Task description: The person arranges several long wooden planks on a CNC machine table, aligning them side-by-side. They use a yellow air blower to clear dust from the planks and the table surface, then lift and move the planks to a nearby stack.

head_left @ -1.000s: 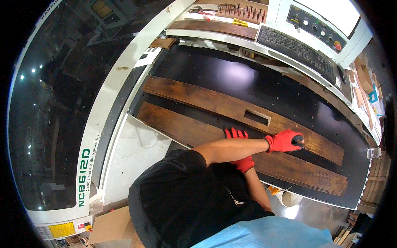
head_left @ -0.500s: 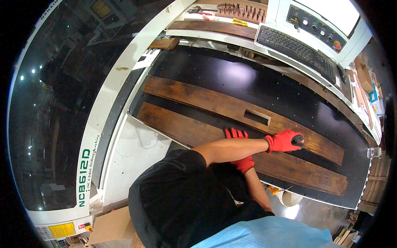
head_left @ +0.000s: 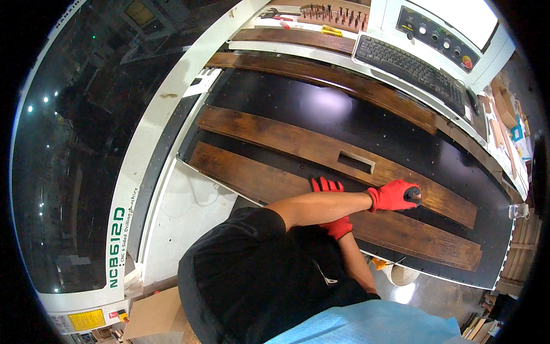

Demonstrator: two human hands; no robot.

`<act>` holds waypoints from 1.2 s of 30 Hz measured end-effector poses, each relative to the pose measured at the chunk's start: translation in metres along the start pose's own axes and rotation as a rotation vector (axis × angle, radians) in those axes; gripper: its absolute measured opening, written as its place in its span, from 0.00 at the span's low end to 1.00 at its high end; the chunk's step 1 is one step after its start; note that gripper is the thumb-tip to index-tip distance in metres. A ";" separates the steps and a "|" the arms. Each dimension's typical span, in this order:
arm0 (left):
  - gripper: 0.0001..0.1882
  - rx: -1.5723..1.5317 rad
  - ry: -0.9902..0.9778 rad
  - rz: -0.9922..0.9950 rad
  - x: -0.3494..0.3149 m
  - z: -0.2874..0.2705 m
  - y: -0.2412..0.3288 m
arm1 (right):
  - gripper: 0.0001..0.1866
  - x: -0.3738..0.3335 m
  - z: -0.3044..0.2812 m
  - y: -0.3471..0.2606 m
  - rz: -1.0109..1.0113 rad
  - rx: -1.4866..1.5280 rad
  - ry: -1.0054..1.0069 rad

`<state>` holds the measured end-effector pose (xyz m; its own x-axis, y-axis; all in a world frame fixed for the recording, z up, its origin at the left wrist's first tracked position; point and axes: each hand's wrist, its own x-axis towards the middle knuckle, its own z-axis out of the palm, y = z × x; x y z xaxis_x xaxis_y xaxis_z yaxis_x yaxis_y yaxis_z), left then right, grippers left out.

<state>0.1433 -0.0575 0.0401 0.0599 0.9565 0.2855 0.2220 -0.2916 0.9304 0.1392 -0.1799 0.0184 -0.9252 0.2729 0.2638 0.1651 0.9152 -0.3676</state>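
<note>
Two long dark-brown wooden boards lie side by side on a black machine table (head_left: 269, 97). The farther board (head_left: 263, 131) has a rectangular cut-out; the nearer board (head_left: 246, 172) shows none. My left hand (head_left: 395, 195), in a red glove with black patches, reaches across to the right and rests by the farther board, right of its cut-out. Its fingers are curled, and whatever they may hold is hidden. Beneath my left forearm, my right hand (head_left: 329, 186), gloved alike, lies with fingers spread at the nearer board's far edge. The forearm hides its middle.
Another long brown board (head_left: 321, 74) lies along the table's far side. Beyond are a keyboard (head_left: 407, 71), a control panel (head_left: 438, 37) and a rack of bits (head_left: 335, 17). A white machine with a dark window (head_left: 80, 143) stands at left. A bucket (head_left: 401, 275) is below the near edge.
The board at the table's far side has slid right, out from the machine at left; earlier only a short end showed. My hands and the two nearer boards have not visibly moved.
</note>
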 end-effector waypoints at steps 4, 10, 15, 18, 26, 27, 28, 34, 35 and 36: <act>0.22 0.015 0.000 -0.002 -0.001 -0.001 0.001 | 0.43 0.000 -0.001 0.000 -0.029 -0.016 0.024; 0.21 -0.006 0.017 0.004 0.000 0.000 0.002 | 0.42 0.001 0.000 0.000 -0.013 0.004 0.017; 0.21 -0.010 0.031 0.028 0.000 0.001 -0.001 | 0.42 -0.001 0.002 0.001 -0.007 0.010 -0.004; 0.21 0.006 0.014 0.014 0.000 0.002 -0.001 | 0.41 -0.002 0.004 0.002 -0.012 -0.018 0.023; 0.21 -0.132 0.000 0.058 0.007 0.001 -0.016 | 0.44 -0.004 0.006 0.003 0.013 0.071 -0.024; 0.20 -0.137 -0.015 0.090 0.012 -0.005 -0.019 | 0.45 -0.008 0.004 0.002 0.028 0.201 -0.028; 0.23 -0.063 -0.071 0.146 0.022 -0.025 -0.015 | 0.46 -0.011 0.002 0.006 0.051 0.329 -0.020; 0.34 0.627 -0.119 0.120 0.078 -0.181 -0.041 | 0.55 -0.068 -0.113 0.033 0.288 -0.041 -0.288; 0.40 0.765 -0.086 0.110 0.089 -0.207 -0.065 | 0.56 -0.081 -0.121 0.038 0.349 -0.067 -0.293; 0.46 0.901 -0.051 0.104 0.100 -0.231 -0.093 | 0.57 -0.093 -0.126 0.042 0.364 -0.072 -0.277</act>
<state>-0.0962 0.0637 0.0353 0.1606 0.9311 0.3274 0.8889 -0.2806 0.3621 0.2754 -0.1292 0.0906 -0.8573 0.4998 -0.1233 0.5106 0.7953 -0.3268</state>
